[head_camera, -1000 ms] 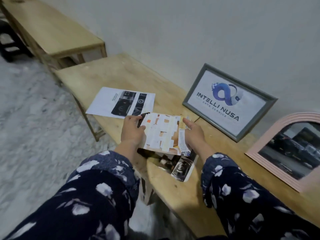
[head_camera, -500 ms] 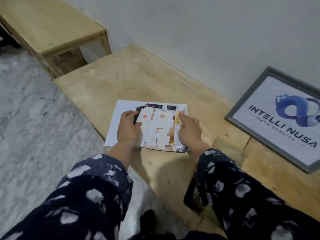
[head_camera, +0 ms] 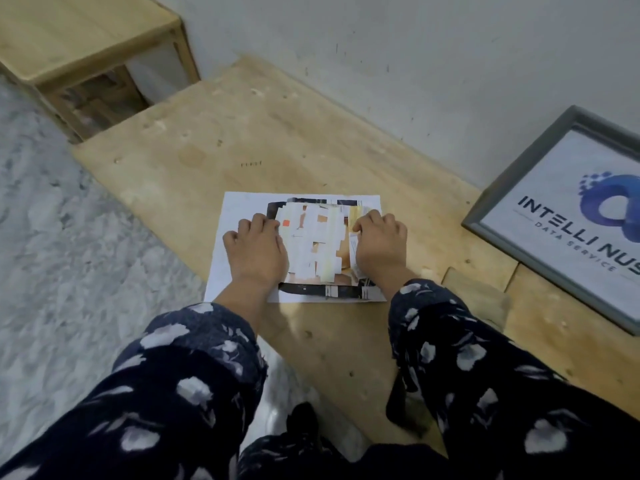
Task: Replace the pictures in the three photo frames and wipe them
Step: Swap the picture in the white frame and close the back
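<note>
1. Head view shows both hands down on a small stack of printed pictures [head_camera: 311,244], which lies on a white printed sheet [head_camera: 235,216] on the wooden worktop [head_camera: 311,140].
2. Left hand [head_camera: 258,252] rests on the stack's left edge, fingers [head_camera: 263,220] curled over onto the paper; right hand [head_camera: 381,247] does the same on the right edge, fingers bent and close together. Whether either hand pinches the paper or only presses it, I cannot tell.
3. Pictures look thin, light and floppy; loose sheets would likely slide on each other and crease if pinched hard.
4. Best hold, I judge, is at two opposite edges, thumb under and fingers on top, keeping the stack flat.
5. Grey photo frame [head_camera: 540,161] with a logo print leans on the wall at the right, well apart from the hands. It probably has a glazed front, so it seems stiffer, heavier and breakable; take it by the rails.
</note>
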Available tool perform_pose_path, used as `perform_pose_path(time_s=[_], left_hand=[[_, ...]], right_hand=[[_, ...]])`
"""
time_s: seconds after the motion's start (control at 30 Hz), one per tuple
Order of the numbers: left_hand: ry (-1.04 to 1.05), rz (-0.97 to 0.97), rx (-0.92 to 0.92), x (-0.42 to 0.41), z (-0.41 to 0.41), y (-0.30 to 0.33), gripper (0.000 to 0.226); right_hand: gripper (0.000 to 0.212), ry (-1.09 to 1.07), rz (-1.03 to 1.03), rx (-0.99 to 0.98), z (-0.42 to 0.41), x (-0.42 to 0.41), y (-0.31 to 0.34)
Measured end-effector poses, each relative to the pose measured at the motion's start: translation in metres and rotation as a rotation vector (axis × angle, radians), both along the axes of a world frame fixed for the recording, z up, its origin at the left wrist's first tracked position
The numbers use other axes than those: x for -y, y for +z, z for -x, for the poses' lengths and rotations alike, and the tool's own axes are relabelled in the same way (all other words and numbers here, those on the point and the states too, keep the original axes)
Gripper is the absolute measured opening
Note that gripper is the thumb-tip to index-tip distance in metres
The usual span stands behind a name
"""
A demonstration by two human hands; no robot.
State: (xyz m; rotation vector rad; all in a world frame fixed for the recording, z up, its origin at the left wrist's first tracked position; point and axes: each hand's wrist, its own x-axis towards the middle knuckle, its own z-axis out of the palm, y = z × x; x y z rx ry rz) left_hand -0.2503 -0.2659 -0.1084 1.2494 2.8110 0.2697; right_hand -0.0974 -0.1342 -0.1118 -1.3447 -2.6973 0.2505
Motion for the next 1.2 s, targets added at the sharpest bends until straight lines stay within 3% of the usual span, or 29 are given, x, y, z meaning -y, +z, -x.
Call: perform_pose_path(time_s=[0.13,0.4,0.67,0.9,1.07,1.2], left_hand=[[0.006,0.150,-0.006,-0.007,-0.011,0.015,0.044],[-0.061,0.155,0.030,-0.001,-0.083,0.031,0.047],[-0.102,0.127,0.217,0.031,-0.192,0.037,0.045],[-0.046,0.106,0.326,0.060,-0.261,0.030,0.044],[-0.036,0.047,0.354,0.069,-0.275,0.029,0.046],[-0.052,0.034,0.367,0.068,-0.277,0.027,0.041]], right_hand=[[0.036,-0.007,0.126,0.004,-0.005,-0.001,0.012],[0.034,-0.158,0.193,-0.084,-0.094,0.026,0.029],[0.045,-0.402,0.269,-0.039,-0.229,0.073,0.040],[0.043,-0.608,0.269,-0.045,-0.311,0.121,0.040],[0.057,-0.659,0.363,-0.067,-0.320,0.141,0.032],[0.053,-0.728,0.427,-0.145,-0.315,0.146,0.031]])
